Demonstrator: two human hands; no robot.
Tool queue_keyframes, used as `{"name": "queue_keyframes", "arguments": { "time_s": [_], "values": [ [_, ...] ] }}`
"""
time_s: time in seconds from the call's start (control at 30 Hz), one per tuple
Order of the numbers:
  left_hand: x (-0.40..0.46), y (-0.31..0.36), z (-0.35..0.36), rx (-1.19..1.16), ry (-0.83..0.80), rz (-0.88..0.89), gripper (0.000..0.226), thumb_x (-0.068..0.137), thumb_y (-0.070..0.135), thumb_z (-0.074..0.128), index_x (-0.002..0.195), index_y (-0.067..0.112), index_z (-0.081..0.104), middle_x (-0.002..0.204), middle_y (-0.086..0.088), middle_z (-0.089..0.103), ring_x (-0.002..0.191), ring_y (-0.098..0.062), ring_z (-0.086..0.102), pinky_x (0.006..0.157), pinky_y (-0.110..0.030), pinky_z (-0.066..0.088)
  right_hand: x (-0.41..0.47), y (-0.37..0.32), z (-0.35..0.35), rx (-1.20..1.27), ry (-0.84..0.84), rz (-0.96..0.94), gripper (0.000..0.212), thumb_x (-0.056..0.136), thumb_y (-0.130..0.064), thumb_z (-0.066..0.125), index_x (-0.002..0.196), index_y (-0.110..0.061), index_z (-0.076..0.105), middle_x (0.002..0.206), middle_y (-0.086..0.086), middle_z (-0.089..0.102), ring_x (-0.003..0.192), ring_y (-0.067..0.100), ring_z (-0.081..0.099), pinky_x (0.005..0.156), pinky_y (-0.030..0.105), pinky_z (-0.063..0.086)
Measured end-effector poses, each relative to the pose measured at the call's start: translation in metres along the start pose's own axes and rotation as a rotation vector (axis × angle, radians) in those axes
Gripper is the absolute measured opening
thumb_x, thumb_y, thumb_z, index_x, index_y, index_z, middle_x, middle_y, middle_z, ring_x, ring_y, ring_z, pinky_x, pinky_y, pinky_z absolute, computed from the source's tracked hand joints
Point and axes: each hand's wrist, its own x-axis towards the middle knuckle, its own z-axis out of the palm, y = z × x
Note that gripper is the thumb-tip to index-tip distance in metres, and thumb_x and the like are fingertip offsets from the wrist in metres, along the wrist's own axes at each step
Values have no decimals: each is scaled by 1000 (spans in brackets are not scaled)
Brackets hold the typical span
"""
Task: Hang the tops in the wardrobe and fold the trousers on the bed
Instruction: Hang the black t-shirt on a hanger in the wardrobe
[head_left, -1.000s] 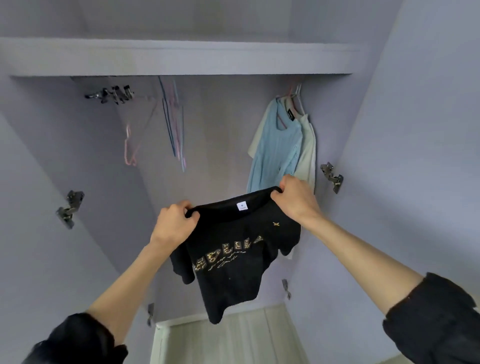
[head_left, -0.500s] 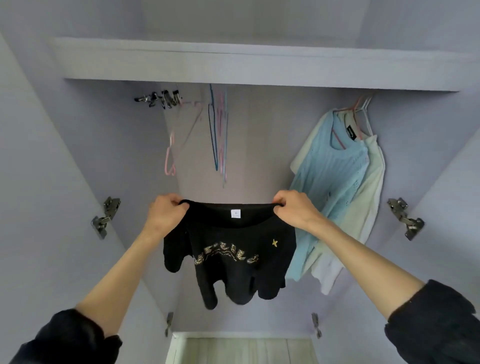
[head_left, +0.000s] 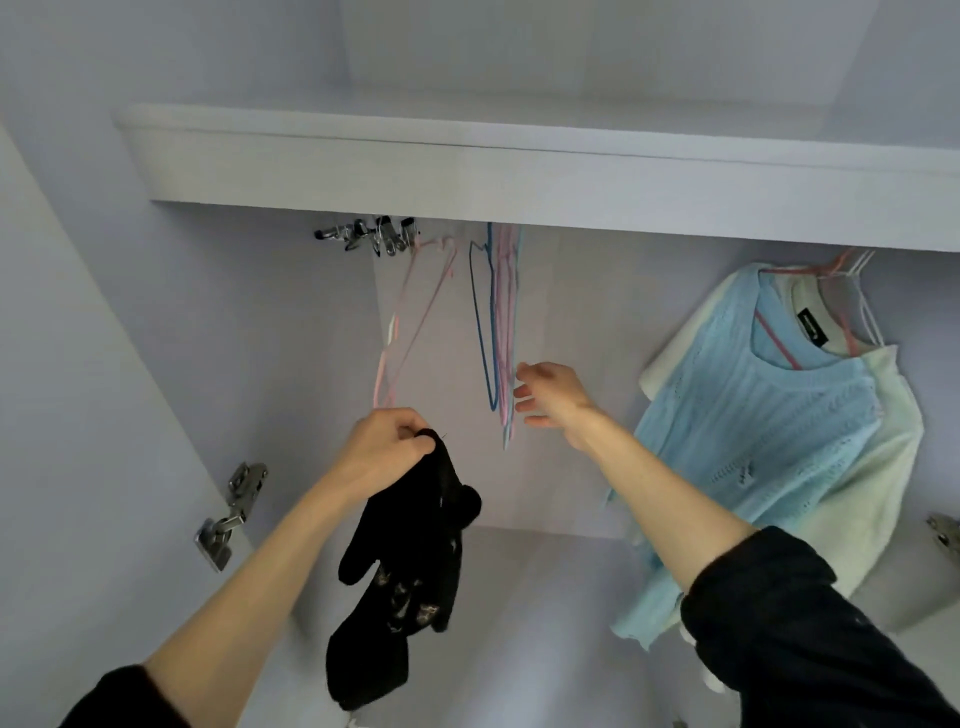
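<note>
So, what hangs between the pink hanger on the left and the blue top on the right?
In the head view, a bunch of empty hangers, blue and pink, hangs between the pink hanger and the blue top. The open right hand reaches at that bunch.

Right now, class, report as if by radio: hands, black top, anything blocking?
Left hand grips black top. Right hand open, at empty hangers. Blue top hangs apart, right. Nothing blocking.

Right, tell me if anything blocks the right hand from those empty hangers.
Nothing visible does. The right hand is open with its fingertips right beside the bunch of empty hangers. The hung tops are off to the right, and the left hand holds the black top lower down.
</note>
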Motion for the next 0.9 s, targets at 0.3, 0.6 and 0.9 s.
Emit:
{"name": "queue_keyframes", "arguments": {
  "time_s": [0.3, 0.6, 0.9],
  "values": [
    [12, -4, -12, -67, 96, -57, 17, 82, 2, 56, 74, 15, 63, 70, -6, 62, 72, -22, 57, 70, -27, 43, 19, 3, 20, -16, -69, 6, 18, 93, -29, 57, 92, -11, 57, 75, 2, 58, 64, 15, 56, 62, 27, 51],
    [4, -3, -8, -114, 98, -67, 18, 82, -2, 54, 73, 12, 62, 64, -6, 60, 63, -19, 56, 64, -28, 44, 27, -5, 39, 64, -87, 60, 14, 92, -22, 60, 91, -8, 58, 78, 5, 60, 67, 16, 58, 67, 30, 55],
    [1, -3, -12, -135, 106, -90, 15, 82, -2, 54, 76, 9, 62, 66, -7, 60, 61, -19, 54, 63, -27, 44, 29, -23, 55, 384, -196, 199, 17, 92, -26, 60, 86, -10, 55, 80, 4, 58, 79, 19, 57, 85, 37, 51]
  ]
}}
